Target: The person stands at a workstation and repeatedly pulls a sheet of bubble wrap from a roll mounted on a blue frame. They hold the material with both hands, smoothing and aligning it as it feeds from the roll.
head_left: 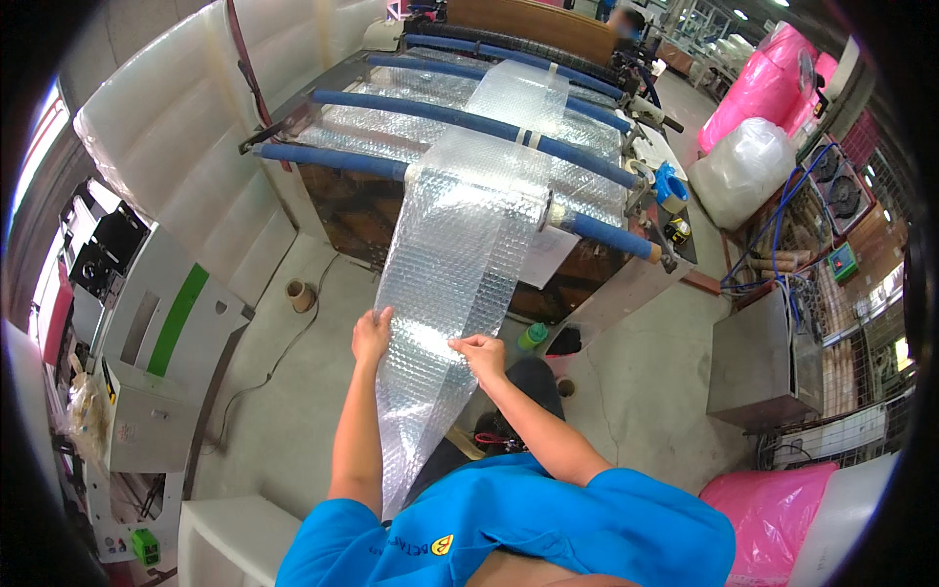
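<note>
A long strip of clear bubble wrap [455,245] runs from the rollers of a machine down toward my body. My left hand [370,338] is closed on the strip's left edge, with the thumb lying on top. Nearer the strip's right side, my right hand [479,354] pinches the film between thumb and fingers. Below both hands the strip narrows and hangs down beside my legs. At the top it passes over the front blue roller [333,159], and more film lies between the blue rollers behind.
Blue tape rolls [671,188] and a tape measure [677,230] lie at the machine's right side. A green bottle [532,337] stands on the floor near my right hand. A cardboard core [300,294] and a cable [279,367] are at left. Pink film rolls [758,83] stand far right.
</note>
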A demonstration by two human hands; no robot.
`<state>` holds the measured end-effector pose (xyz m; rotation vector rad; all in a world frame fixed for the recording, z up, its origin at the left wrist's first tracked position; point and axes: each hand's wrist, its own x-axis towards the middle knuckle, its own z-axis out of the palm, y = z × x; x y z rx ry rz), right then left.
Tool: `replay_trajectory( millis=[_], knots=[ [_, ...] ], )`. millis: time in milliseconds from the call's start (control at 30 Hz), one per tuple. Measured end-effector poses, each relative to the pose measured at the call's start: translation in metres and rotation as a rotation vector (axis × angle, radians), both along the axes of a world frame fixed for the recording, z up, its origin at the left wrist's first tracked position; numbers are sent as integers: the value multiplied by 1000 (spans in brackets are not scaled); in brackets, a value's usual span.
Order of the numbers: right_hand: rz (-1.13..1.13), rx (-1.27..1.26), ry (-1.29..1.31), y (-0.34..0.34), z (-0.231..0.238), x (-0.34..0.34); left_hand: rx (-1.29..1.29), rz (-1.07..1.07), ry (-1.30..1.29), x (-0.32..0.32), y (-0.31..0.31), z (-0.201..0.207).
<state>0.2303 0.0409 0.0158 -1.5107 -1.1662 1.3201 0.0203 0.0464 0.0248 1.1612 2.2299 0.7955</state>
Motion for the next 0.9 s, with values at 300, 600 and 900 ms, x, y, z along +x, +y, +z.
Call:
replay_trajectory(
  millis=[300,600,900],
  knots=[
    [2,52,-67,2,-7,2,143,94,44,14,-7,-10],
    [12,80,-131,3,-2,3,221,102,11,15,-5,-23],
    [35,67,-173,0,-4,5,153,83,34,14,-7,-32]
  ],
)
